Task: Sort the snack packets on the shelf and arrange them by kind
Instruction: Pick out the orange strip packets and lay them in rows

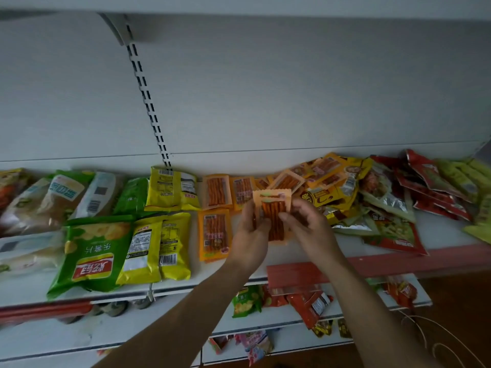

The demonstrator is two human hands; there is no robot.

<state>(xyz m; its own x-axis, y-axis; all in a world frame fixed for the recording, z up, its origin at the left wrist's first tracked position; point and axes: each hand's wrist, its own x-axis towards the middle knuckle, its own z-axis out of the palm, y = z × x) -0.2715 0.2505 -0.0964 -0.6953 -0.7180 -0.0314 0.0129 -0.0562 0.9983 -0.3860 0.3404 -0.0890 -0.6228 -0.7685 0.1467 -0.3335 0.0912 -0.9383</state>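
Note:
Both hands hold a small stack of orange spicy-stick packets (273, 208) just above the white shelf (239, 277). My left hand (251, 235) grips the stack's left edge, and my right hand (305, 224) pinches its right edge. Left of the hands, more orange stick packets (214, 235) lie flat in a neat group. Further left lie yellow packets (159, 248), a green chip bag (90, 256) and pale bread bags (53, 197). An unsorted heap of orange, yellow and red packets (372, 192) covers the shelf's right part.
A red price rail (398, 261) runs along the shelf's front edge. The lower shelf (292, 322) holds scattered red and green packets. A slotted upright (148, 102) runs up the white back wall. Thin wire (438, 338) lies on the floor at the lower right.

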